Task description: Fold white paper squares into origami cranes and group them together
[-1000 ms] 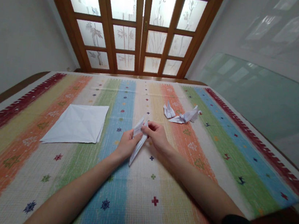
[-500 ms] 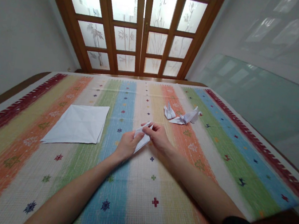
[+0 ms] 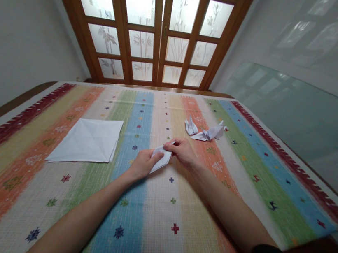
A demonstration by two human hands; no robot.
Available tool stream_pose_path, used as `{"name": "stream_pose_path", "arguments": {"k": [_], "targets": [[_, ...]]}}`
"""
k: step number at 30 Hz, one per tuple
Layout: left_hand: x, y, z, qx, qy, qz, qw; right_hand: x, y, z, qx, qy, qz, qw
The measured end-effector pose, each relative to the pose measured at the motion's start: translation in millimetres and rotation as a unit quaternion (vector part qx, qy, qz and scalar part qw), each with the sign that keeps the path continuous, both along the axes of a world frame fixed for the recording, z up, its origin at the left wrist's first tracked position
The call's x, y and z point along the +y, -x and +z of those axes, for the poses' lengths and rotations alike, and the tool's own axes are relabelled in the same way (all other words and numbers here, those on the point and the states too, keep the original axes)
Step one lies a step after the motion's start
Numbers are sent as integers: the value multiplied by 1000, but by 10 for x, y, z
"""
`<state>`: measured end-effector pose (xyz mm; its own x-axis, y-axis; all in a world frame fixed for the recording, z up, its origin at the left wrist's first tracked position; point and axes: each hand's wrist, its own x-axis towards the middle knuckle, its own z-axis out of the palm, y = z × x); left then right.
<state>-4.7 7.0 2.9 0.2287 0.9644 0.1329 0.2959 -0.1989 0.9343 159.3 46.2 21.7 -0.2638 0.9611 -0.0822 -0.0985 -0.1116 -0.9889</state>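
A small piece of folded white paper (image 3: pixel 161 161) is held between both hands, just above the middle of the table. My left hand (image 3: pixel 144 163) grips its left side, thumb lying on top. At its upper right corner my right hand (image 3: pixel 182 150) pinches the paper between thumb and fingers; the exact fold there is too small to make out. Beyond my right hand, folded paper cranes (image 3: pixel 215 131) lie close together on the cloth. To the left of my left hand rests a stack of white paper sheets (image 3: pixel 87 140), with faint creases on top.
A striped, patterned tablecloth (image 3: pixel 156 224) covers the table. Past its far edge stand wooden doors (image 3: pixel 159 54) with frosted panes. A glass panel (image 3: pixel 296 106) leans along the right wall, and a plain wall rises on the left.
My right thumb and fingers have shifted slightly right along the paper's upper corner. The paper lies flatter, showing more of its face. The cranes and the stack have not moved.
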Motion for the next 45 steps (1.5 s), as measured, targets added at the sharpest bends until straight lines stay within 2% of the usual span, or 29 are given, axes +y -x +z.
{"name": "stream_pose_path", "arguments": {"k": [8, 11, 16, 22, 29, 31, 35, 40, 45], "targets": [[-21, 1, 30, 49, 19, -11, 999, 2, -33, 19, -77, -41, 5, 996], [-21, 0, 18, 62, 14, -1, 998, 19, -33, -2, -68, -43, -3, 997], [-4, 9, -40, 40, -5, 64, 997, 46, -42, -45, 6, 19, 22, 1000], [24, 8, -62, -73, -13, 189, 979, -74, 60, -91, -32, 6, 67, 997], [7, -8, -79, -49, -38, 192, 979, -194, 202, -129, -25, -29, 67, 997], [5, -5, -78, -53, -39, 205, 976, -196, 221, -159, -6, -25, 51, 998], [-3, -8, -68, -69, -46, 237, 968, -211, 275, -246, 38, -17, -44, 998], [-21, -29, -47, -98, -46, 247, 963, -252, 325, -292, -9, -50, -33, 998], [-17, -34, -18, -140, -39, 249, 958, -265, 329, -268, -15, -44, -72, 996]]}}
